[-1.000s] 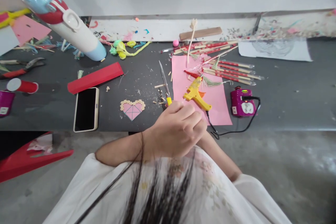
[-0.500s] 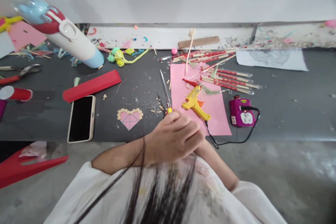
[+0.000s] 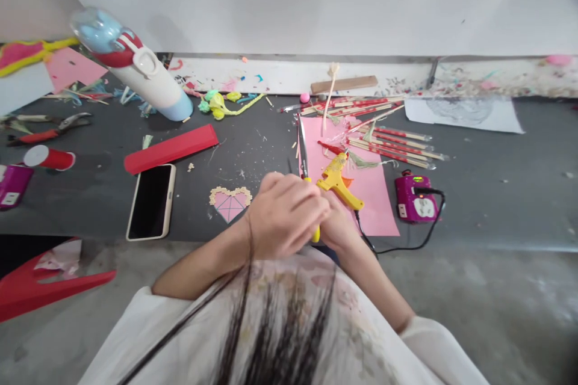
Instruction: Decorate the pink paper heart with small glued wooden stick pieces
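Note:
My two hands meet just above the front edge of the dark table [image 3: 497, 192]. My left hand [image 3: 282, 213] is curled shut, and what is inside its fingers is hidden. My right hand [image 3: 339, 227] sits partly behind it, closed round the yellow handle of a pair of scissors [image 3: 303, 153], whose blades point away from me over the table. A yellow glue gun [image 3: 336, 179] lies on a pink paper sheet [image 3: 368, 201] just beyond my right hand. A small pink heart with a pale beaded rim [image 3: 230, 201] lies to the left of my left hand.
A phone [image 3: 151, 201] and a red box [image 3: 171, 147] lie to the left. A tilted bottle [image 3: 135, 75] stands far left, with pliers [image 3: 49, 129] and a red cup [image 3: 47, 157]. Red-and-wood sticks [image 3: 392, 141] and a plugged-in purple socket [image 3: 413, 195] are on the right.
My hands have moved a little left and parted, so my right hand and the scissors' yellow handle now show. The blades have turned more upright, over the pink sheet's left edge. The view has shifted.

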Demonstrator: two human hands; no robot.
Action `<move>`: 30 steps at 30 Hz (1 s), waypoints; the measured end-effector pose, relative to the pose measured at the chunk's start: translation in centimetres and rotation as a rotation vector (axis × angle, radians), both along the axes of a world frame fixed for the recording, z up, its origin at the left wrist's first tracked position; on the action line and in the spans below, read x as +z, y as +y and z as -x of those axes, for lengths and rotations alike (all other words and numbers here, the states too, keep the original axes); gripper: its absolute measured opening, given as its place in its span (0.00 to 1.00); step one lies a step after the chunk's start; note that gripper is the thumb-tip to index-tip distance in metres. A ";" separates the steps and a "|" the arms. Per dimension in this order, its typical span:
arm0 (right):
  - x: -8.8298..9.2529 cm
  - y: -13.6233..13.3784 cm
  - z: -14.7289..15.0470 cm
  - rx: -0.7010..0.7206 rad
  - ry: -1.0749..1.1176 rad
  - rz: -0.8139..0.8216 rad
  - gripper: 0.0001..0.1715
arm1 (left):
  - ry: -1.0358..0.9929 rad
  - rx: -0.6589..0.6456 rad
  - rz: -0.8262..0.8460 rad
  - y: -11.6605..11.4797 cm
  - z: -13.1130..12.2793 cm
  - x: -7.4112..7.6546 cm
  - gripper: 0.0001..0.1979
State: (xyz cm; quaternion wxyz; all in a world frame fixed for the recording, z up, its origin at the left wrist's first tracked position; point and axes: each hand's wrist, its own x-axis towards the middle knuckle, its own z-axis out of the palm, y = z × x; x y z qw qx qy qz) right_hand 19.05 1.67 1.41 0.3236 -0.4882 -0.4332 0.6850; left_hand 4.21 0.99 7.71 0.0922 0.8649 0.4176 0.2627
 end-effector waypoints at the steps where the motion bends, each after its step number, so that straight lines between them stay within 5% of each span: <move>1: 0.0 0.1 0.0 -0.026 0.031 0.036 0.13 | -0.022 -0.003 -0.050 0.6 0.4 0.0 0.08; 8: 1.0 1.6 -0.5 -0.169 0.277 0.213 0.19 | 0.147 0.284 0.019 7.1 3.0 -2.9 0.12; 17: 1.3 1.9 -0.7 -0.186 0.269 0.226 0.20 | 0.362 0.314 0.127 19.2 3.5 -6.7 0.14; 30: 1.4 1.9 -1.8 -0.220 0.275 0.255 0.22 | 0.552 0.272 0.122 22.7 2.6 -8.1 0.15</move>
